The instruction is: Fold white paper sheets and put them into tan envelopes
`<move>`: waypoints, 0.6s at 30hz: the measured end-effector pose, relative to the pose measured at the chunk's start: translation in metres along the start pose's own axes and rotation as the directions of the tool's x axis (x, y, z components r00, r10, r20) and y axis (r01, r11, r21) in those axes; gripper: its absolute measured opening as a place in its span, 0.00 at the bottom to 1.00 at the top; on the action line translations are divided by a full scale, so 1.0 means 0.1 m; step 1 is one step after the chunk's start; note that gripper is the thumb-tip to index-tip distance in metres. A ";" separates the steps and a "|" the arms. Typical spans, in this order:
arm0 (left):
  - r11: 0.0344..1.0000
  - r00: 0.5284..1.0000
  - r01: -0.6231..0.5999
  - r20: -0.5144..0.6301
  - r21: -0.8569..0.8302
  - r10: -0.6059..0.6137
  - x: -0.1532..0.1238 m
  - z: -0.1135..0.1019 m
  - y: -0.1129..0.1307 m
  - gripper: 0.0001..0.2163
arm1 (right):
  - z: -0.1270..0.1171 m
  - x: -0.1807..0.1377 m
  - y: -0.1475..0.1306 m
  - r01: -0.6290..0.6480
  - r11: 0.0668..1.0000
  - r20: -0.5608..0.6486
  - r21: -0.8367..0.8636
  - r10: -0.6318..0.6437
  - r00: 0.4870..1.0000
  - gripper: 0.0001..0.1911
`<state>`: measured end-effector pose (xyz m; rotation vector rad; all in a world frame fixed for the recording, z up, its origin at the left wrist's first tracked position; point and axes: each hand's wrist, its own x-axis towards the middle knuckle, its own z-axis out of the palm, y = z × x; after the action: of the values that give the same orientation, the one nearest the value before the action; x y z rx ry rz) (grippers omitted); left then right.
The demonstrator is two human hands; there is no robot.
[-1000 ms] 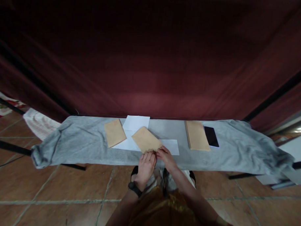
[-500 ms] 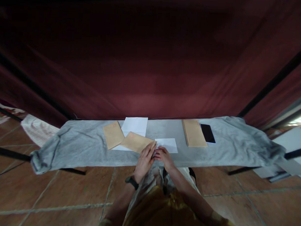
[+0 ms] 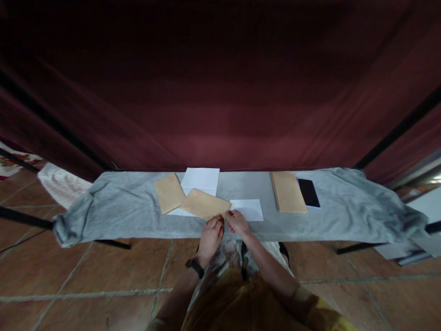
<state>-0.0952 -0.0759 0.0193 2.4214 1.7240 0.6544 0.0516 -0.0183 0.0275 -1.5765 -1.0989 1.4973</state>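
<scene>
Middle envelope (image 3: 205, 203) over paper (image 3: 201, 178); phone (image 3: 308, 193) right of envelope stack (image 3: 289, 193)

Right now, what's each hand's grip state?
Left hand: touching the middle brown envelope; grip cannot be told.
Right hand: closed, pinching that envelope's right end.

The scene was dim, its light soft and muted; where most of it came from could not be told. The curtain (image 3: 223, 88) sank almost to black along the top and warmed to dull red low in the middle. The white sheets (image 3: 202, 178) were brightest, pale against the evenly lit cloth (image 3: 114, 195). Glare stood at the far right edge. Shadow pooled between the left hand (image 3: 211, 235) and right hand (image 3: 238, 221), both softly blurred. The envelope (image 3: 206, 204) looked smudged. Wide-angle stretch splayed the poles (image 3: 406, 122) outward towards the murky upper corners.
</scene>
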 end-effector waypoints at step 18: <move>0.972 0.974 -0.207 0.119 0.115 0.193 0.15 -0.32 0.12 0.48 | -0.36 -0.29 0.08 0.163 0.950 0.057 0.268 -0.184 0.981 0.16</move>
<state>-0.0930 -0.0713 0.0564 2.6887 1.5382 0.4362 0.0886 -0.0452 0.0351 -1.2156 -1.0085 1.5280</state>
